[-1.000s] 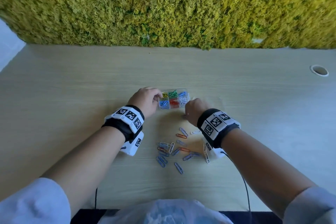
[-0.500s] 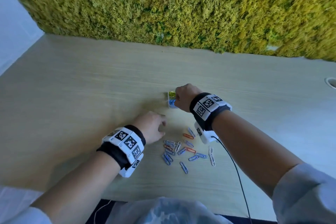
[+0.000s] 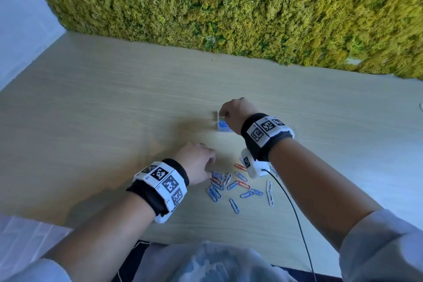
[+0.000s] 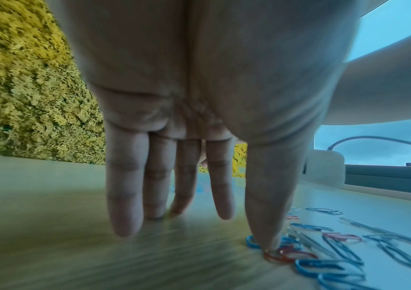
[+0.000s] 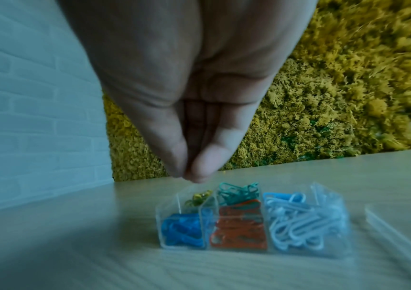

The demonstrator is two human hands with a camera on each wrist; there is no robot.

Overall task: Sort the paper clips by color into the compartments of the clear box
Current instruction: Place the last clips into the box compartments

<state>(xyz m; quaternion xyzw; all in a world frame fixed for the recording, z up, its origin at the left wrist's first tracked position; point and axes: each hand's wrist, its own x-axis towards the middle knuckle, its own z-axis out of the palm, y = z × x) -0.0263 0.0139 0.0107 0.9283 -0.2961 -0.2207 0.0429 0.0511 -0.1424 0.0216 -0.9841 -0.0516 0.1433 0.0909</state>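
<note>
Six clear-walled compartments [image 5: 249, 219], looped wire clips [image 3: 235, 186]

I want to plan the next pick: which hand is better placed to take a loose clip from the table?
Left. The left hand has its thumb on the loose paper clips; the right hand is above the clear box.

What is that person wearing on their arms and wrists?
Each wrist has a black band with white tiles printed with black square codes. A white camera box hangs under the right wrist, trailing a thin black cable. Pale sleeves are pushed up the forearms.
</note>
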